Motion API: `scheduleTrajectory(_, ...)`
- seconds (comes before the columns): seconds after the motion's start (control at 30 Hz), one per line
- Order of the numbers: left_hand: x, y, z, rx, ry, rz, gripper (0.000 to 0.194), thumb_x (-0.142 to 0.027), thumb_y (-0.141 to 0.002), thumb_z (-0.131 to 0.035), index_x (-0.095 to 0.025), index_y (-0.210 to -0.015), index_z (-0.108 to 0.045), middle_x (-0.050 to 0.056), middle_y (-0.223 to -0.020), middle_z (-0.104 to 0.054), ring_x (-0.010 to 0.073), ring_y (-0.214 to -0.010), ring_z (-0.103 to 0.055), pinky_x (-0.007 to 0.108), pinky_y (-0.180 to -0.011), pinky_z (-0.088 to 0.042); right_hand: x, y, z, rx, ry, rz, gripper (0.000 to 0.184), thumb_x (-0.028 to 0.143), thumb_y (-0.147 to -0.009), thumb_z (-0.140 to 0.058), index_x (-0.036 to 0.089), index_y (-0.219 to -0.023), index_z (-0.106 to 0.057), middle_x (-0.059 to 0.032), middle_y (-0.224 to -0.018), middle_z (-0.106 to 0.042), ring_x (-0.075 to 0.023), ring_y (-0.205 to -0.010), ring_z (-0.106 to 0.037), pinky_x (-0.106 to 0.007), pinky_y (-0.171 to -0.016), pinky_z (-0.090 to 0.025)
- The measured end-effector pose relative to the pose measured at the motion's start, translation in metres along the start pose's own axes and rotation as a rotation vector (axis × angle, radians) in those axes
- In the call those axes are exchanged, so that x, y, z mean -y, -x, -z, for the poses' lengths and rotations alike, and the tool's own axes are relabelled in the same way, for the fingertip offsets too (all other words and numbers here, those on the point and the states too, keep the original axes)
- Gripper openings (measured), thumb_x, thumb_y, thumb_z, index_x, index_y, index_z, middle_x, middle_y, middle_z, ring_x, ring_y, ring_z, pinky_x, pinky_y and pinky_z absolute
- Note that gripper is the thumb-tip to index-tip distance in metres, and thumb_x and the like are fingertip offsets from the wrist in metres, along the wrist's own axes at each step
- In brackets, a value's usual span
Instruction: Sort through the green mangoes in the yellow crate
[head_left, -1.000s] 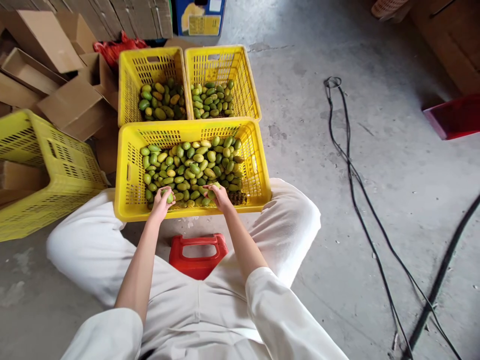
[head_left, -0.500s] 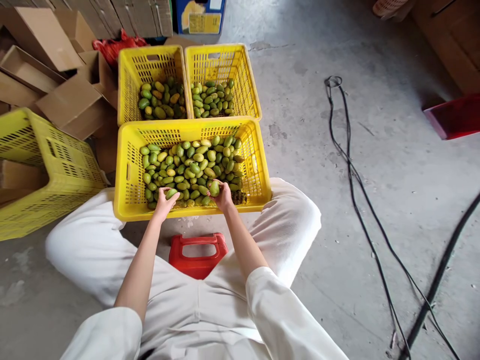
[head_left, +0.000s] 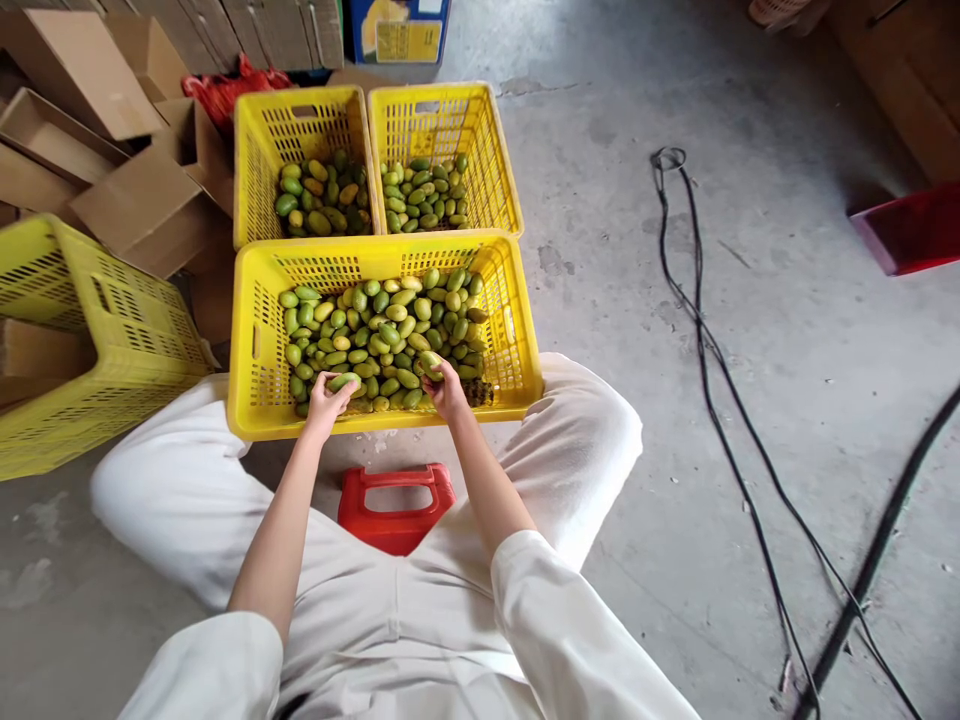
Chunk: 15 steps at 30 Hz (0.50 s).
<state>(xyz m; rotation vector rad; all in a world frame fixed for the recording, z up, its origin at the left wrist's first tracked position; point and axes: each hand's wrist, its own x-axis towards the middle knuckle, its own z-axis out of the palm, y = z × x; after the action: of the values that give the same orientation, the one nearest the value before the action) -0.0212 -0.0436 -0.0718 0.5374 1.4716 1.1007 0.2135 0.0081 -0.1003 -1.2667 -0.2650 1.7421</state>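
Observation:
Small green and yellowish mangoes [head_left: 382, 335] cover much of the floor of the nearest yellow crate [head_left: 382, 432], which lies between my knees. Over its front left part, my left hand [head_left: 324, 405] is closed around a green mango [head_left: 345, 382]. My right hand [head_left: 448, 393], a little to the right, grips another green mango [head_left: 430, 365], tilted between thumb and fingers. Two more yellow crates stand directly behind: the back left crate [head_left: 259, 185] and the back right crate [head_left: 491, 150], each with mangoes in the bottom.
To the left stands another yellow crate [head_left: 142, 350] with cardboard inside, before a heap of cardboard boxes [head_left: 142, 210]. A red plastic stool [head_left: 397, 540] is under me. Black cables [head_left: 701, 330] run across the concrete floor at right, near a red container [head_left: 911, 230].
The mango in my right hand has turned from near upright to a tilt, and that hand has risen slightly. My left hand keeps its mango, turned a little.

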Motion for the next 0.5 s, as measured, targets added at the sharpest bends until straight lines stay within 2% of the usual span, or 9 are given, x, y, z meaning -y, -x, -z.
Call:
scheduleTrajectory(0.1, -0.001, -0.001, 0.0, 0.022, 0.055, -0.041, 0.043, -0.051, -0.07, -0.083, -0.021, -0.085, -0.055, -0.005, -0.062, -0.054, 0.0046, -0.042, -0.041, 0.016, -0.038, -0.023, -0.004, -0.001, -0.002, -0.055, 0.005, -0.002, 0.037, 0.029, -0.061, -0.076, 0.022, -0.094, -0.061, 0.0071, -0.066, -0.058, -0.0083, -0.052, -0.047, -0.021, -0.046, -0.034)
scheduleTrajectory(0.17, -0.002, -0.003, 0.0, -0.022, 0.098, -0.044, 0.038, -0.053, -0.078, -0.075, -0.02, -0.084, -0.058, -0.004, -0.058, -0.053, 0.0046, -0.039, -0.04, 0.017, -0.036, -0.021, -0.005, 0.001, -0.004, -0.017, 0.044, -0.002, 0.038, 0.033, -0.062, -0.079, 0.022, -0.093, -0.06, 0.0078, -0.064, -0.057, -0.0075, -0.049, -0.045, -0.021, -0.045, -0.032)
scheduleTrajectory(0.23, -0.004, -0.005, 0.0, -0.062, 0.169, 0.014, 0.035, -0.052, -0.087, -0.064, -0.018, -0.08, -0.058, -0.002, -0.057, -0.054, 0.0059, -0.039, -0.042, 0.017, -0.035, -0.023, -0.004, 0.004, -0.006, 0.043, 0.075, -0.002, 0.041, 0.042, -0.066, -0.08, 0.023, -0.097, -0.059, 0.0077, -0.063, -0.059, -0.0065, -0.044, -0.038, -0.021, -0.042, -0.028)
scheduleTrajectory(0.33, -0.008, -0.007, 0.0, -0.103, 0.326, 0.152, 0.031, -0.042, -0.095, -0.05, -0.016, -0.08, -0.058, 0.005, -0.067, -0.065, 0.0108, -0.051, -0.059, 0.018, -0.043, -0.041, -0.002, 0.006, -0.008, 0.077, 0.095, -0.008, 0.043, 0.057, -0.073, -0.074, 0.024, -0.094, -0.056, 0.006, -0.059, -0.061, -0.0073, -0.039, -0.035, -0.022, -0.038, -0.025)
scheduleTrajectory(0.4, -0.011, -0.008, 0.002, -0.133, 0.45, 0.201, 0.023, -0.033, -0.096, -0.047, -0.016, -0.085, -0.058, 0.009, -0.08, -0.071, 0.015, -0.07, -0.069, 0.022, -0.058, -0.053, -0.001, 0.005, -0.008, 0.058, 0.077, -0.026, 0.041, 0.06, -0.077, -0.07, 0.023, -0.087, -0.056, 0.0034, -0.056, -0.061, -0.0104, -0.04, -0.043, -0.023, -0.037, -0.03)
scheduleTrajectory(0.47, -0.014, -0.008, 0.004, -0.172, 0.566, 0.228, 0.015, -0.025, -0.095, -0.048, -0.017, -0.087, -0.057, 0.009, -0.087, -0.072, 0.0167, -0.081, -0.072, 0.025, -0.067, -0.057, -0.001, 0.003, -0.007, 0.015, 0.02, -0.055, 0.036, 0.056, -0.08, -0.066, 0.022, -0.083, -0.057, -0.0004, -0.058, -0.064, -0.0148, -0.047, -0.056, -0.025, -0.04, -0.04)
scheduleTrajectory(0.5, -0.015, -0.008, 0.005, -0.196, 0.618, 0.241, 0.012, -0.023, -0.095, -0.048, -0.017, -0.088, -0.056, 0.008, -0.086, -0.071, 0.0162, -0.08, -0.071, 0.024, -0.067, -0.056, -0.001, 0.001, -0.007, -0.003, -0.017, -0.069, 0.032, 0.053, -0.082, -0.064, 0.021, -0.081, -0.057, -0.0021, -0.061, -0.066, -0.0164, -0.052, -0.06, -0.026, -0.042, -0.044)
